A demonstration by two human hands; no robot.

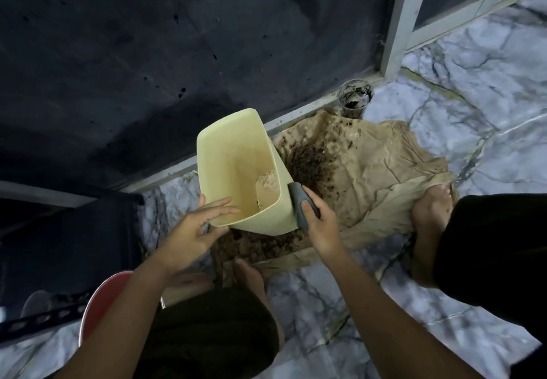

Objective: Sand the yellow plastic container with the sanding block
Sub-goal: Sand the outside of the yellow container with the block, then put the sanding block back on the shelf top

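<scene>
The yellow plastic container (236, 168) stands tilted in the middle of the view, its open mouth facing me and some pale residue inside near the bottom. My left hand (195, 224) is at its near left rim, fingers spread and partly curled over the edge. My right hand (319, 224) grips the grey sanding block (302, 204), which lies against the container's right outer wall.
A crumpled brown paper sheet (370, 171) with dark stains lies under the container on the marble-patterned floor (473, 97). A dirty cup (355, 96) stands by the dark wall (177, 53). My bare feet (432, 204) rest on the paper. A red stool (100, 298) is at lower left.
</scene>
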